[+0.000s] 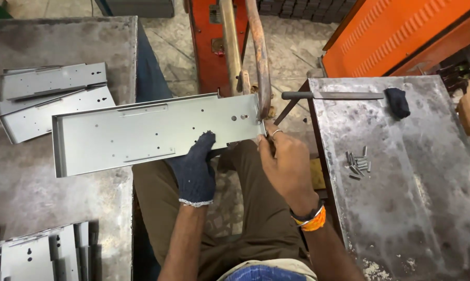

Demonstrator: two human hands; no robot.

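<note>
Gloved left hand (196, 165) gripped grey panel (141, 132) from beneath, across lap and bench (32, 198), bare right hand (286, 164) seemingly pinched panel's corner by welder arm (261, 57), pins (357, 164) nearby.

Small metal pins (358, 165), dark cloth (397, 102), stacked grey panels (47, 99) on steel tables (417, 208).

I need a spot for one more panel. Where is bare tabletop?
Free: the right steel table below the small pins, and the left table between the held grey sheet-metal panel and the lower stack. Crowded: its upper-left stack.
</note>
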